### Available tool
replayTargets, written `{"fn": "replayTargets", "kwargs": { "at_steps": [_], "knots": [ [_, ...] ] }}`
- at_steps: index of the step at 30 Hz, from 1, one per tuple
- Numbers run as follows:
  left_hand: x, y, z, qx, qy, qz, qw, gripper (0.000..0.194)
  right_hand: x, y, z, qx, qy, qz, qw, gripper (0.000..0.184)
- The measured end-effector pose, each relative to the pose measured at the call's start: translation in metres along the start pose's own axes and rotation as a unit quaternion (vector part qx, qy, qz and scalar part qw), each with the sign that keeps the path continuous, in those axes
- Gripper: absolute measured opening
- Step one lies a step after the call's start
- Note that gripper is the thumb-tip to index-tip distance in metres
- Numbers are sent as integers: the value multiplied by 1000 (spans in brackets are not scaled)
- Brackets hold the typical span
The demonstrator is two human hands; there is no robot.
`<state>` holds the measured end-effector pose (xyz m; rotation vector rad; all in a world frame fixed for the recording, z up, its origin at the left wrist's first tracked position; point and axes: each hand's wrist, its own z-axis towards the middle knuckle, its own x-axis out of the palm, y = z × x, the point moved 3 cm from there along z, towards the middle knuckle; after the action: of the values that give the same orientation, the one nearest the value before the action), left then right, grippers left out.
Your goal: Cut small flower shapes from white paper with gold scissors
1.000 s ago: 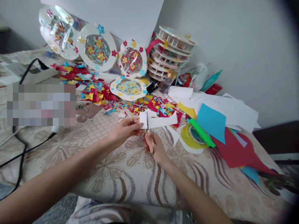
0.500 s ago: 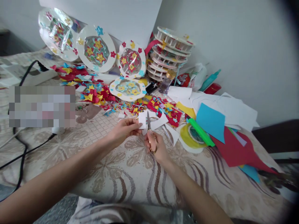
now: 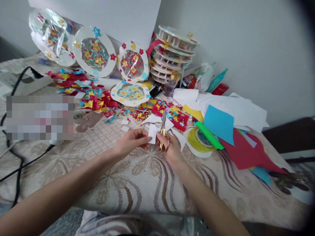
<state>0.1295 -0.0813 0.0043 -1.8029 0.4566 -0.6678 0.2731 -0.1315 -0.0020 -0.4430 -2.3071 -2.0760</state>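
This looks like a craft corner in a home: a beige cloth with brown flowers point(image 3: 140, 186) spreads beneath the left hand point(image 3: 137, 139) and the right hand point(image 3: 169, 147). Beyond the left hand lie heaped red, yellow and blue scraps point(image 3: 98, 101) and, farther off, a round white star-trimmed frame point(image 3: 94, 52); right of the right hand are a yellow tape roll point(image 3: 192, 139) and a flat red sheet point(image 3: 240, 152). A plain pale-grey wall point(image 3: 246, 39) rises beyond.

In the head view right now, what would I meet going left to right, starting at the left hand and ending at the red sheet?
Left hand → small white paper piece → gold-handled scissors → yellow tape roll → red sheet.
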Motion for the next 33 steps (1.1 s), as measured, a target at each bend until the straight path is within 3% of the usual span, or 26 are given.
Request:
{"fn": "replayTargets", "kwargs": {
  "at_steps": [14, 24, 33],
  "knots": [
    [-2, -6, -1, 11, 41, 72, 996, 24, -6, 4, -6, 15, 82, -94, 992, 24],
    [3, 3, 1, 3, -20, -90, 996, 30, -1, -7, -5, -47, -9, -31, 998, 23],
    [12, 12, -2, 3, -65, -153, 986, 24, 4, -8, -6, -40, -23, -5, 999, 22]
  ]
}}
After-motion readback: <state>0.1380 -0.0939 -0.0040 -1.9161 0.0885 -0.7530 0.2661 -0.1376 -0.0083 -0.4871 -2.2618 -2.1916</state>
